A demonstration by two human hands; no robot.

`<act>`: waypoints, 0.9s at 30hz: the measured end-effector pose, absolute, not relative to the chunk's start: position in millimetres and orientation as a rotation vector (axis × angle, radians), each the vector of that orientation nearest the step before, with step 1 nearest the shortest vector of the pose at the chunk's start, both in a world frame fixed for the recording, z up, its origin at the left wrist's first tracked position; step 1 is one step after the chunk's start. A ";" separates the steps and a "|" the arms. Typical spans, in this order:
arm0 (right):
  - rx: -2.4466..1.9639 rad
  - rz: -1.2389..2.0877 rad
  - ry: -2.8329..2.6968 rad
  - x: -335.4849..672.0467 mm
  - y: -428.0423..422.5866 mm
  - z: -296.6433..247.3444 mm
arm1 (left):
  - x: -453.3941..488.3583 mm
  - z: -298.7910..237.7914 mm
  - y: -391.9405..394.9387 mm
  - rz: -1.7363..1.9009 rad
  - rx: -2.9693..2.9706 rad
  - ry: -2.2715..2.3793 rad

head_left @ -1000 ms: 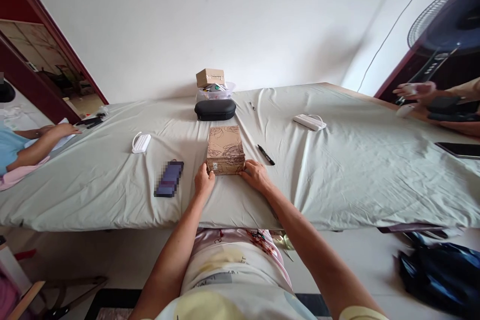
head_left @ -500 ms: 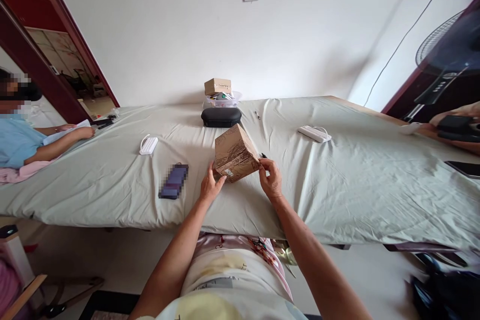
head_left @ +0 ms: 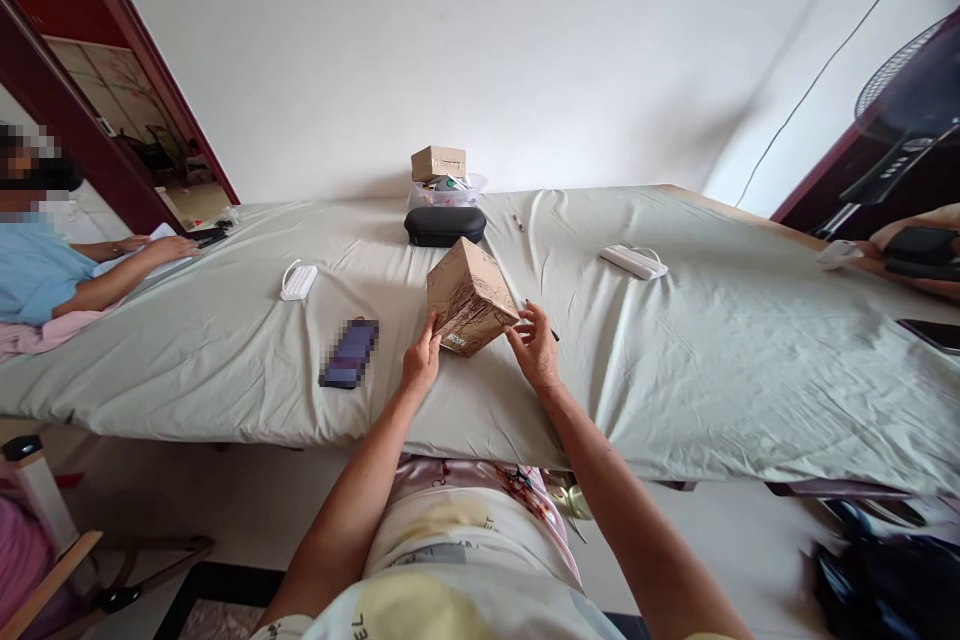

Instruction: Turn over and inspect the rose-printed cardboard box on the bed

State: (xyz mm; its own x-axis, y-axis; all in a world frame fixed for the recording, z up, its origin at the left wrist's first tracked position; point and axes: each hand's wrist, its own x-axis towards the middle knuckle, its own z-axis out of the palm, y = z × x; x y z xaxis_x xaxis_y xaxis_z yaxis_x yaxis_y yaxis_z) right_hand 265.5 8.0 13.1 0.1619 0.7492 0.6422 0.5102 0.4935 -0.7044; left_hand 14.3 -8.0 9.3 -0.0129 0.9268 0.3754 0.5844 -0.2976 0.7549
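Observation:
A brown cardboard box (head_left: 471, 298) with dark line drawings and small white lettering is tilted on one edge in front of me. My left hand (head_left: 421, 360) grips its lower left corner between thumb and fingers. At the right corner, my right hand (head_left: 535, 348) has its thumb and fingertips on the box. A thin dark pen-like object (head_left: 555, 335) shows behind the right hand; whether it is held or lies on the cloth I cannot tell. Beyond the box sits a black zip case (head_left: 445, 227).
A phone-like object (head_left: 349, 353), blurred out, lies left of my hands. White corded blocks lie left (head_left: 299, 282) and right (head_left: 634, 262). A plastic basket (head_left: 469, 190) with a small carton (head_left: 439, 163) stands against the wall. At far left a person holds papers.
The box has turned and tipped slightly in my hands. My left thumb has moved off its front face toward the edge, and my right fingers have loosened and spread a little at the corner.

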 end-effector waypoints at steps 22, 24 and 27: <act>-1.121 0.267 -2.008 263.2 6.4 8.0 | 15.9 10.8 -5.9 1.158 1.883 1.480; -1.123 0.278 -1.973 262.9 4.1 10.8 | 16.1 12.0 -6.5 1.137 1.886 1.493; -1.139 0.263 -1.915 262.5 3.0 12.3 | 17.3 14.3 -8.4 1.109 1.894 1.520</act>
State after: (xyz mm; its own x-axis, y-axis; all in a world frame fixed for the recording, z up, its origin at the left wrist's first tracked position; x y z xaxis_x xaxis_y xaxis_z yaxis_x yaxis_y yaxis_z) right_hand 262.5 3.0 12.3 -0.2046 0.7948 0.5713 0.6118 0.5595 -0.5592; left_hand 17.3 -8.4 14.3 0.0605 0.9525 0.2986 0.5749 -0.2778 0.7696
